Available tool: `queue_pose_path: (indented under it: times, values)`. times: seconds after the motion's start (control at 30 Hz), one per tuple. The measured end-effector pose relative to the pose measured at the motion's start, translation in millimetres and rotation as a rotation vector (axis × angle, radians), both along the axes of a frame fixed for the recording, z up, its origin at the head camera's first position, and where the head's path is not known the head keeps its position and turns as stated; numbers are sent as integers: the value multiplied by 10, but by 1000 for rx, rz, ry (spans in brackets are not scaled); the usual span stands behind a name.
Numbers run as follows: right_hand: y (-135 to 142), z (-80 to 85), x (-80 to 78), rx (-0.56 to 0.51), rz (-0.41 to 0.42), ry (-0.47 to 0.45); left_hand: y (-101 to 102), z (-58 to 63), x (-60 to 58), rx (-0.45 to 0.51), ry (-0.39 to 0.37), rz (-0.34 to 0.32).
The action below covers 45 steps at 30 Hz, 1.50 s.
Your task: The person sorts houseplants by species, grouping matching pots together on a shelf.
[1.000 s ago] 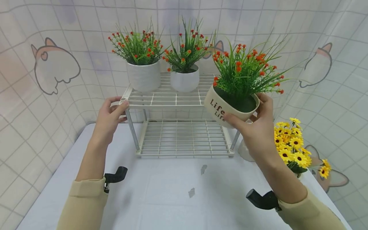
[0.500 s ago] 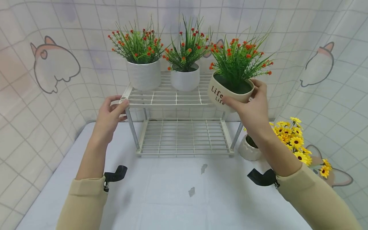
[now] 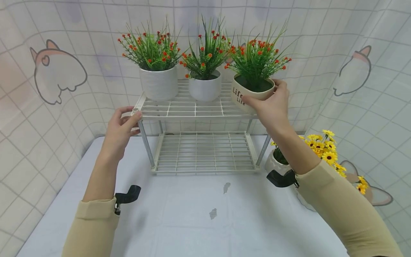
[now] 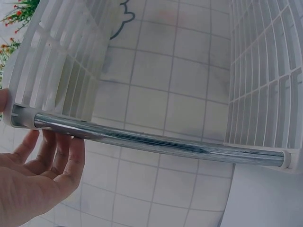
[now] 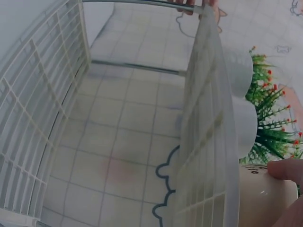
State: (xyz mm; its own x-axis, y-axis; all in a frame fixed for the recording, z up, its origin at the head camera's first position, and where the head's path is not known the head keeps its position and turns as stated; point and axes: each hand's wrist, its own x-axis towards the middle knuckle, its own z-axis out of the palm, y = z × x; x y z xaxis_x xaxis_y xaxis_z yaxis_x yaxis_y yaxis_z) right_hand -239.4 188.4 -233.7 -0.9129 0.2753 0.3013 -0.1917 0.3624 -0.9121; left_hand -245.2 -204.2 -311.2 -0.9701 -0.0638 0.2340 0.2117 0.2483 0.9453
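My right hand [image 3: 274, 109] grips a cream flowerpot [image 3: 237, 100] lettered "Life", thumb on its front and fingers behind. Red-orange flowers and grass [image 3: 257, 66] fill this pot, which is at the right end of the top tier of a white two-tier wire rack [image 3: 179, 116]. In the right wrist view the cream pot [image 5: 262, 201] is right at the shelf edge. At the rack's left front corner, my left hand [image 3: 120, 126] holds the top tier, fingers by the metal post [image 4: 156, 144]. Two white pots of similar flowers, left [image 3: 158, 84] and middle [image 3: 205, 88], stand on the top tier.
Right of the rack, a small white pot [image 3: 273, 164] and yellow daisies [image 3: 329, 157] stand on the white-covered table [image 3: 186, 228], partly behind my right forearm. The rack's lower tier [image 3: 205, 153] rests on the table. A grid-patterned curtain [image 3: 106, 64] surrounds it.
My right hand has carried the cream pot left and back onto the right end of the top tier, turning it more upright. My left hand has kept its hold on the corner.
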Motion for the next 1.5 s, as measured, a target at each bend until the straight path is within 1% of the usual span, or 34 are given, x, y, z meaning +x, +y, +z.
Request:
queue_pose_path:
  times: [0.1,0.23,0.4,0.67,0.8,0.9,1.07,1.2,1.3,1.5]
  values:
    - [-11,4,-76,15,-1,-39,0,-4,2,1,-1,0]
    - [-28,4,-174,24,14,-65,-4,-14,-2,1,-6,-4]
    - [-46,-9,-273,41,7,-111,1,-28,21,3,-13,-1]
    - [-28,8,-397,106,-12,-120,9,-45,40,14,-11,1]
    - [-2,10,-411,126,-6,-138,21,-54,42,10,-11,6]
    - [21,6,-386,146,1,-152,24,-62,42,11,-12,5]
    - [93,14,-288,186,3,-135,16,-59,24,30,-12,-9]
    - [160,41,-177,182,0,-110,5,-43,2,39,-13,-19]
    - [206,59,-88,175,16,-80,-8,-28,-7,43,-18,-18]
    - [284,64,134,208,43,-15,-7,-3,-15,49,-12,-12]
